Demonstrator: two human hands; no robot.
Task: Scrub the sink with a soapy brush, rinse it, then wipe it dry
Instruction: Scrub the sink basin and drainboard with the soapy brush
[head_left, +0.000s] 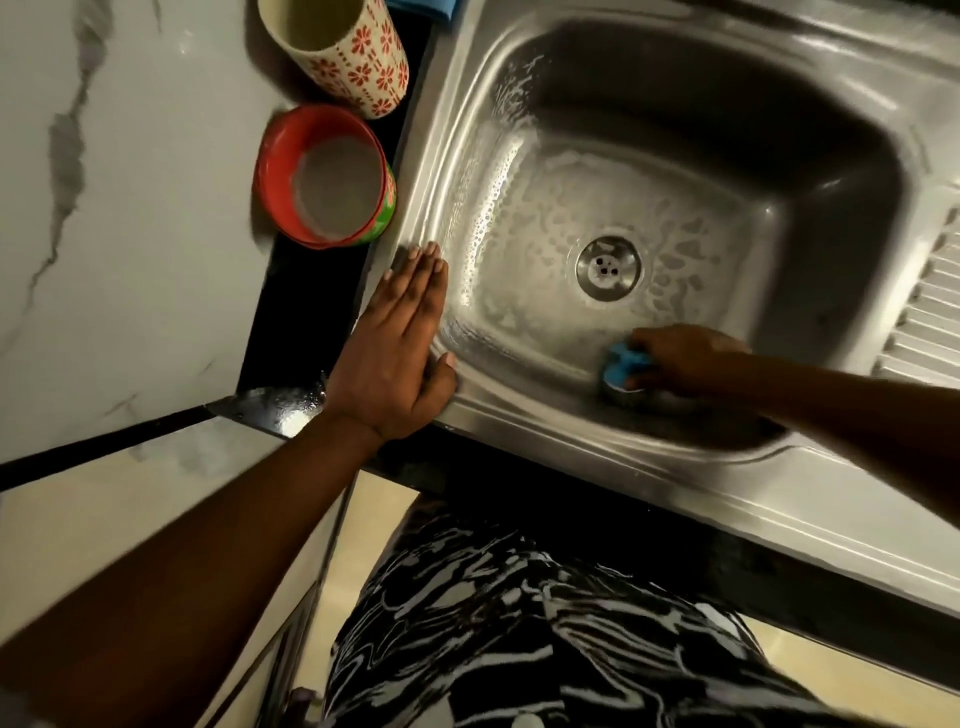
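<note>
A stainless steel sink fills the middle and right of the view, its basin floor and left wall streaked with soap suds around the round drain. My right hand is down in the basin at the near wall, closed on a blue brush that presses against the steel. My left hand lies flat on the sink's left rim, fingers together and holding nothing.
A red bowl holding cloudy soapy water stands on the dark counter left of the sink. Behind it stands a cream cup with red flowers. A blue cloth peeks in at the top edge. The ribbed drainboard lies at right.
</note>
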